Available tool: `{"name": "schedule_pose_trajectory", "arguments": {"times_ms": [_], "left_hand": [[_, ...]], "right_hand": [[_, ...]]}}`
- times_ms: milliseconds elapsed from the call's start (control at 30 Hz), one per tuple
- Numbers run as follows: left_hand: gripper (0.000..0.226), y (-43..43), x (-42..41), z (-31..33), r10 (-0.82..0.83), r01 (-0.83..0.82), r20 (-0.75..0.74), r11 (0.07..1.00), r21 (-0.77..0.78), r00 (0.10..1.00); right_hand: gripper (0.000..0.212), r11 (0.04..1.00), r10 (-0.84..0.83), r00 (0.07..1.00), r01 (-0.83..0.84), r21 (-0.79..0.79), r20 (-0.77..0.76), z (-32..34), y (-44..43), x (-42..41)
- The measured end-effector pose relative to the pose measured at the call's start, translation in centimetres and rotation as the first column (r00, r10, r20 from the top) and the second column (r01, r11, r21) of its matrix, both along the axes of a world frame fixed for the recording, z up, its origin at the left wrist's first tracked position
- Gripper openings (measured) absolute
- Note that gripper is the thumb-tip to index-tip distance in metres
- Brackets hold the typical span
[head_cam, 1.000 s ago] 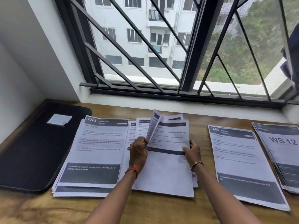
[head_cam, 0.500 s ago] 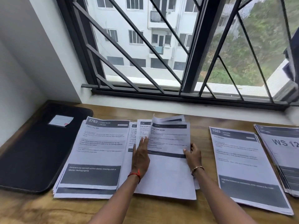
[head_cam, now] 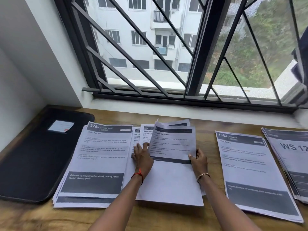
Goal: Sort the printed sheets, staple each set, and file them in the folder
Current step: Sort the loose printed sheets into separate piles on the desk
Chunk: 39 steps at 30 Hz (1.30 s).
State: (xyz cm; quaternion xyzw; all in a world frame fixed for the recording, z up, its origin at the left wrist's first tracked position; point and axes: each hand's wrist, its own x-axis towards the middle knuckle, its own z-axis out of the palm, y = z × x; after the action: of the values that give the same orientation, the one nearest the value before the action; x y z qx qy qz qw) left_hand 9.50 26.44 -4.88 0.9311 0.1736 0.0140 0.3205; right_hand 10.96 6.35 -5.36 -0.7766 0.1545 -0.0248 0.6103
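- The top sheet (head_cam: 173, 144), headed with something ending "relief powder", lies on the middle pile (head_cam: 170, 185) at the centre of the frame. Its long axis runs from the person toward the window, and its far edge curls up off the sheets below.
- The right hand (head_cam: 199, 160) holds the grip: thumb on top and fingers tucked under, pinching the sheet's right edge about halfway along.
- The left hand (head_cam: 142, 157) lies flat with fingers straight and spread. It presses on the fanned sheets at the pile's left side, with its fingertips just beside the top sheet's left edge.
- The move likely turns on which side this sheet belongs:
  - The 2763 pile (head_cam: 100, 155) is just left of the left hand.
  - The 1563 pile (head_cam: 250, 172) is right of centre, nearer the pinching hand, with bare desk (head_cam: 211, 165) between.
  - The WS 12 pile (head_cam: 291, 155) sits at the right edge.
- The sheet's own number is too blurred to read, so I cannot tell where it belongs.
- The black folder (head_cam: 33, 155) lies shut at the left of the frame, well apart from the grip and nearer the left hand.
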Motion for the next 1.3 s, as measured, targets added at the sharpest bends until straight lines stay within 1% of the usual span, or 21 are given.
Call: {"name": "schedule_pose_trajectory", "arguments": {"times_ms": [67,133,200,267,333,400,500,600,633,700,767,833,900,967,1033,1067,1133,1167,1200,1267,1300], "left_hand": [[0.047,0.1,-0.1,0.0,0.007,-0.006,0.092,1.0,-0.004,0.996],[0.05,0.1,-0.4,-0.2,-0.028,0.032,0.219,0.999,-0.014,0.975],[0.061,0.1,-0.9,-0.6,-0.056,0.083,0.302,0.993,-0.078,0.952],[0.072,0.4,-1.0,-1.0,-0.045,0.096,0.314,0.984,-0.15,0.948],[0.067,0.7,-0.9,-0.6,-0.052,0.099,0.281,0.983,-0.156,0.958],[0.048,0.8,-0.8,-0.2,-0.081,0.111,0.249,0.988,-0.11,0.965],[0.032,1.2,-0.6,-0.5,-0.061,0.068,0.206,0.997,-0.028,0.977],[0.033,1.5,-0.2,-1.0,-0.018,0.019,-0.003,0.997,0.08,1.0],[0.036,1.4,-0.2,-0.9,-0.017,0.021,-0.055,0.997,0.071,0.998],[0.044,1.1,-0.1,-0.8,-0.033,0.036,-0.09,0.999,0.035,0.995],[0.053,0.8,-0.1,-0.8,-0.057,0.057,-0.019,0.998,-0.011,0.998],[0.054,0.7,-0.5,-1.0,-0.08,0.095,0.2,0.993,-0.065,0.977],[0.06,0.7,-0.9,-1.5,-0.122,0.18,0.406,0.978,-0.107,0.906],[0.072,0.5,-1.2,-1.6,-0.11,0.198,0.448,0.968,-0.154,0.887],[0.077,0.6,-1.0,-1.3,-0.047,0.147,0.407,0.965,-0.218,0.912],[0.072,0.6,-0.9,-1.2,-0.035,0.136,0.398,0.964,-0.228,0.917],[0.051,0.8,-0.6,-0.7,-0.056,0.128,0.353,0.975,-0.184,0.934],[0.044,0.9,-0.4,-0.7,-0.064,0.11,0.283,0.982,-0.152,0.957],[0.044,1.1,-0.3,-0.7,-0.051,0.072,0.18,0.991,-0.114,0.982],[0.055,1.2,-0.5,-0.9,-0.017,0.017,0.0,0.999,-0.035,1.0],[0.059,1.3,-0.5,-1.1,-0.02,0.02,-0.032,1.0,-0.018,0.999]], "right_hand": [[0.024,1.0,-0.003,1.0,0.003,-0.008,0.004,0.2,0.0,-0.1],[0.022,0.998,-0.014,1.0,0.013,-0.058,-0.003,0.2,0.3,-0.2],[0.028,0.982,-0.017,1.0,0.016,-0.189,0.0,-0.1,1.1,-0.5],[0.048,0.929,0.032,0.999,-0.022,-0.369,0.022,-0.7,2.2,-1.0],[0.059,0.836,0.093,0.996,-0.072,-0.543,0.012,-0.9,3.3,-1.8],[0.064,0.739,0.095,0.995,-0.062,-0.671,0.012,-0.9,3.9,-2.1],[0.069,0.646,0.113,0.992,-0.116,-0.754,-0.056,-1.2,4.0,-1.7],[0.065,0.594,0.122,0.987,-0.155,-0.789,-0.103,-1.3,3.9,-1.6],[0.063,0.578,0.124,0.986,-0.164,-0.799,-0.112,-1.3,3.9,-1.6],[0.062,0.559,0.131,0.984,-0.171,-0.811,-0.118,-1.4,3.9,-1.7],[0.061,0.559,0.135,0.984,-0.176,-0.81,-0.12,-1.5,3.9,-1.8],[0.061,0.575,0.133,0.986,-0.163,-0.802,-0.105,-1.4,3.8,-1.8],[0.061,0.593,0.116,0.988,-0.152,-0.791,-0.103,-1.0,3.9,-1.8],[0.06,0.6,0.095,0.989,-0.145,-0.787,-0.11,-1.0,4.0,-1.8],[0.059,0.6,0.088,0.989,-0.148,-0.786,-0.119,-0.9,4.1,-1.9],[0.059,0.601,0.085,0.99,-0.144,-0.786,-0.116,-1.0,4.0,-1.9],[0.058,0.612,0.083,0.991,-0.133,-0.779,-0.104,-1.0,4.0,-2.0],[0.057,0.616,0.081,0.992,-0.125,-0.778,-0.095,-1.0,4.0,-2.0],[0.056,0.618,0.079,0.993,-0.117,-0.777,-0.086,-1.0,4.0,-2.0],[0.054,0.615,0.08,0.994,-0.109,-0.781,-0.076,-1.0,3.9,-1.9],[0.053,0.609,0.081,0.994,-0.108,-0.786,-0.074,-1.1,3.9,-1.9]]}}
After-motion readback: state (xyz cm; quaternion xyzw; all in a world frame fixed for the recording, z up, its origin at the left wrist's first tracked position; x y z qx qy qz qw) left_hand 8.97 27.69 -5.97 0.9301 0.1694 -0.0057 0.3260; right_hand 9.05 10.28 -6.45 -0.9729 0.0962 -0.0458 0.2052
